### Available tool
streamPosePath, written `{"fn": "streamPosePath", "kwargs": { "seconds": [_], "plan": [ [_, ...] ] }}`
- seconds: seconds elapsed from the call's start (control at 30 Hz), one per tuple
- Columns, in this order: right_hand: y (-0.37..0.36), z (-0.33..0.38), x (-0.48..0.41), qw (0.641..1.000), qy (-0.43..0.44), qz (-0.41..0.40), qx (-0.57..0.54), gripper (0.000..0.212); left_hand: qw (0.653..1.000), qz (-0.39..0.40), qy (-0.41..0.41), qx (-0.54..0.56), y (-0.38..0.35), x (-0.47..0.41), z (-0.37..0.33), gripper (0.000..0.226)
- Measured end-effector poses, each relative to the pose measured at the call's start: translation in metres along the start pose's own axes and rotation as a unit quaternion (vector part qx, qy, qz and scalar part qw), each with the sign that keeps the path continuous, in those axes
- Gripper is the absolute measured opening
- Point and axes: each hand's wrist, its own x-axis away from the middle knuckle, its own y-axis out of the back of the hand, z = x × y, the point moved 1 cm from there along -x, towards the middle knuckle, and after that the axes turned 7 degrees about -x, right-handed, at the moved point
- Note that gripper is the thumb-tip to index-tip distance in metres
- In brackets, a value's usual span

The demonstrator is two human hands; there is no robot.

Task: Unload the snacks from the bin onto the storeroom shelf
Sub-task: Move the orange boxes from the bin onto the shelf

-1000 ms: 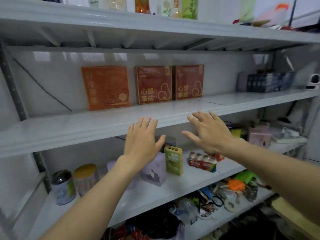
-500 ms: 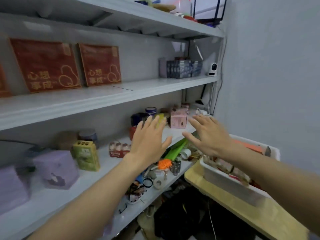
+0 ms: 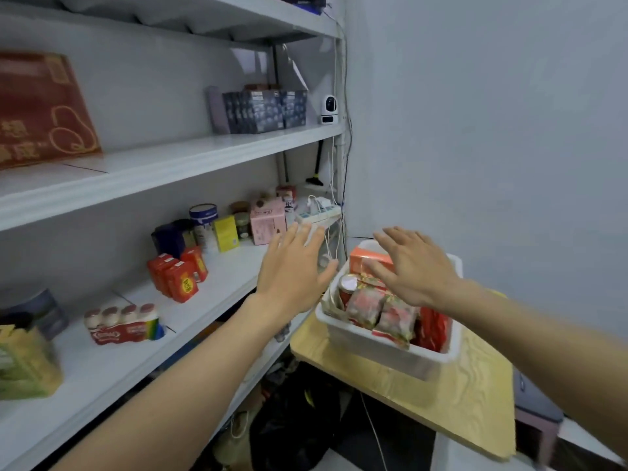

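A white bin sits on a light wooden tabletop to the right of the grey shelf unit. It holds red snack packets, a can with a pink lid and an orange box. My right hand hovers over the bin with fingers spread, holding nothing. My left hand is raised just left of the bin, fingers straight, also empty. The middle shelf board has bare surface.
The lower shelf carries red drink cartons, a pack of small bottles, a yellow box, a pink box, tins and a power strip. Dark boxes and a small camera stand on the middle shelf. Clutter lies below.
The view has swung right, from the shelves to the bin on the wooden top. Both hands stayed spread and empty and now sit at and over the bin.
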Motion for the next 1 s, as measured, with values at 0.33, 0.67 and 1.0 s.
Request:
{"fn": "streamPosePath", "kwargs": {
  "seconds": [0.33,0.67,1.0],
  "plan": [
    [-0.072,-0.088,-0.090,0.995,-0.096,0.026,0.029,0.074,0.994,0.042,-0.091,0.051,-0.133,-0.128,0.008,0.069],
    [-0.134,-0.137,-0.139,0.978,-0.184,0.095,0.016,0.063,0.972,0.119,-0.157,0.127,-0.237,-0.220,0.009,0.067],
    [-0.172,-0.181,-0.146,0.960,-0.238,0.151,0.004,0.068,0.951,0.166,-0.207,0.156,-0.310,-0.247,-0.020,0.064]
  ]
}}
